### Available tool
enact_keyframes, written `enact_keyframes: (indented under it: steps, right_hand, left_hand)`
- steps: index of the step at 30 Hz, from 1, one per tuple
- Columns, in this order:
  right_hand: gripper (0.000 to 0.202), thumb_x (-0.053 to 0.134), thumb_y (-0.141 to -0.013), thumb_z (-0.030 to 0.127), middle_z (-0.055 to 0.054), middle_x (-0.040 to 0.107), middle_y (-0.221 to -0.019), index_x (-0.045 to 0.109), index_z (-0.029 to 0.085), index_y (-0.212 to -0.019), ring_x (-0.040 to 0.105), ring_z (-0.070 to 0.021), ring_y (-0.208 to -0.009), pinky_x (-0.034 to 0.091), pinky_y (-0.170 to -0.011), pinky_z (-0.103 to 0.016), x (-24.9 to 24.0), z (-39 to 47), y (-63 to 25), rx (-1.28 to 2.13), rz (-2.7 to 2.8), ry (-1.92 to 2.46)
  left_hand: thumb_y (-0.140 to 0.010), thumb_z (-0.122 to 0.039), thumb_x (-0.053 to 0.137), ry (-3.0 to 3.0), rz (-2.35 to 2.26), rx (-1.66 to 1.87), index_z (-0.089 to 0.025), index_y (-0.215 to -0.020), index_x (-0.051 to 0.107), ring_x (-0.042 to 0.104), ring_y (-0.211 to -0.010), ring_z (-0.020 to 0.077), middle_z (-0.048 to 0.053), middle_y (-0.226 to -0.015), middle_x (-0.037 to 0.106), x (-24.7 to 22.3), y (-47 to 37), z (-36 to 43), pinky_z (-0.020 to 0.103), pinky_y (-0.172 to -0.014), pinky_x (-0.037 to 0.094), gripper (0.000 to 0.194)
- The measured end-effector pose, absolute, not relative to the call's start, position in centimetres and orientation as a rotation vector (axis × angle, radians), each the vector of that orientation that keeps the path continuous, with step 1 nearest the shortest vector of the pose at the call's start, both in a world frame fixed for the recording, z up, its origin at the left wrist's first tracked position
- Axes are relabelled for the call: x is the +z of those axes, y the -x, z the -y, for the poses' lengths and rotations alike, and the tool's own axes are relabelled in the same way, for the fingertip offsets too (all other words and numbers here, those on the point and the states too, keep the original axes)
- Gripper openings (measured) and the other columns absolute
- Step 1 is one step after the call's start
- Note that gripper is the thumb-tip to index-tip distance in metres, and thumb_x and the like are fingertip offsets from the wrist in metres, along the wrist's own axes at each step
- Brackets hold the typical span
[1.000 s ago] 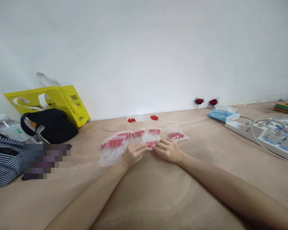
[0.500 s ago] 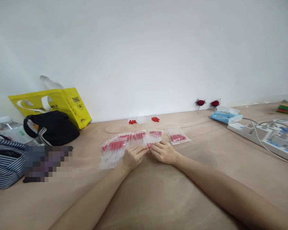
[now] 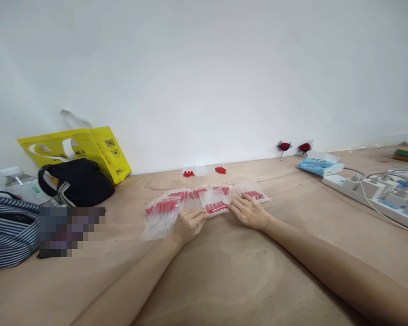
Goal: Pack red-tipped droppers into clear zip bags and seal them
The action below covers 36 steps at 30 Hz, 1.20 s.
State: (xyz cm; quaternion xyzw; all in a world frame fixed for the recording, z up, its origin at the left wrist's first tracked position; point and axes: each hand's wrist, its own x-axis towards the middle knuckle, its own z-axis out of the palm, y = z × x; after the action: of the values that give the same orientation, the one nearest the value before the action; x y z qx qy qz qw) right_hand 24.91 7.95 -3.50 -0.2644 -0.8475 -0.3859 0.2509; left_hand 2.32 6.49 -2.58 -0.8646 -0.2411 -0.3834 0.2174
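Note:
A clear zip bag [image 3: 213, 199] with a row of red-ended sticks lies between my hands, its red edge toward me. My left hand [image 3: 189, 224] pinches the bag's near left corner. At the near right corner, my right hand [image 3: 250, 213] has its fingers closed on the bag's edge. Left of my left hand lies another clear bag [image 3: 159, 219] with red-topped pale sticks. Similar bags [image 3: 199, 190] overlap just behind. One more bag [image 3: 253, 188] sits beyond my right hand, partly covered by it.
Two small heaps of red pieces [image 3: 188, 174] lie on clear bags near the wall. At left are a yellow bag [image 3: 114, 158], a black pouch [image 3: 88, 183] and a striped cloth [image 3: 10, 235]. On the right are a tissue pack [image 3: 318, 166], a power strip [image 3: 357, 192] and two red roses [image 3: 305, 147].
My right hand has slid right along the bag's near edge, uncovering more of the red sticks. My left hand stays at the left corner.

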Motion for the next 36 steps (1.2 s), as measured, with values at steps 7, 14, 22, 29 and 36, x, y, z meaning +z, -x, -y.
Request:
enact_keyframes:
  steps: [7, 14, 22, 29, 36]
  right_hand:
    - [0.027, 0.035, -0.087, 0.019, -0.003, 0.055, -0.063, 0.054, 0.015, -0.068, 0.048, -0.0124, -0.061, 0.028, -0.058, -0.027, -3.9, -7.7, -26.2, -0.957, 2.262, 0.850]
    - [0.019, 0.037, -0.086, 0.018, -0.002, 0.061, -0.095, 0.055, 0.018, -0.091, 0.054, -0.0072, -0.064, 0.030, -0.051, -0.021, -4.4, -7.0, -24.6, -0.733, 2.234, 0.793]
    - [0.020, 0.040, -0.084, 0.016, 0.000, 0.064, -0.094, 0.057, 0.018, -0.074, 0.052, -0.0060, -0.056, 0.031, -0.054, -0.021, -4.0, -9.0, -27.6, -0.887, 1.935, 1.000]
    - [0.022, 0.039, -0.083, 0.022, 0.001, 0.063, -0.097, 0.060, 0.022, -0.080, 0.054, -0.0074, -0.057, 0.030, -0.050, -0.021, -4.4, -10.7, -31.8, -0.799, 1.880, 1.356]
    - [0.016, 0.046, -0.076, 0.026, -0.004, 0.062, -0.092, 0.061, 0.021, -0.080, 0.054, -0.0168, -0.077, 0.033, -0.059, -0.025, -4.0, -10.0, -32.4, -0.641, 2.023, 1.448]
  left_hand:
    - [-0.082, -0.016, 0.046, 2.448, 0.700, -1.065, -0.017, -0.076, 0.059, 0.062, -0.064, 0.0101, 0.001, -0.074, 0.066, -2.6, -2.3, -6.5, 0.020, -0.056, 0.049, 0.014]
    - [-0.084, -0.018, 0.042, 2.576, 0.790, -1.004, -0.018, -0.086, 0.055, 0.060, -0.073, 0.0110, 0.002, -0.081, 0.062, -3.0, -2.5, -6.4, 0.022, -0.065, 0.049, 0.013]
    - [-0.079, -0.026, 0.046, 2.503, 1.222, -0.988, -0.016, -0.104, 0.049, 0.046, -0.100, 0.0211, 0.009, -0.104, 0.051, -2.4, -4.1, -6.9, 0.038, -0.087, 0.039, 0.027]
    - [-0.080, -0.036, 0.041, 2.375, 1.694, -0.515, -0.015, -0.103, 0.053, 0.040, -0.108, 0.0285, 0.013, -0.113, 0.049, -2.1, -10.3, -10.5, 0.045, -0.090, 0.032, 0.034]
    - [-0.078, -0.024, 0.044, 2.510, 1.604, -0.360, -0.011, -0.104, 0.051, 0.041, -0.111, 0.0311, 0.018, -0.113, 0.051, -2.1, -11.7, -11.0, 0.056, -0.093, 0.021, 0.030]
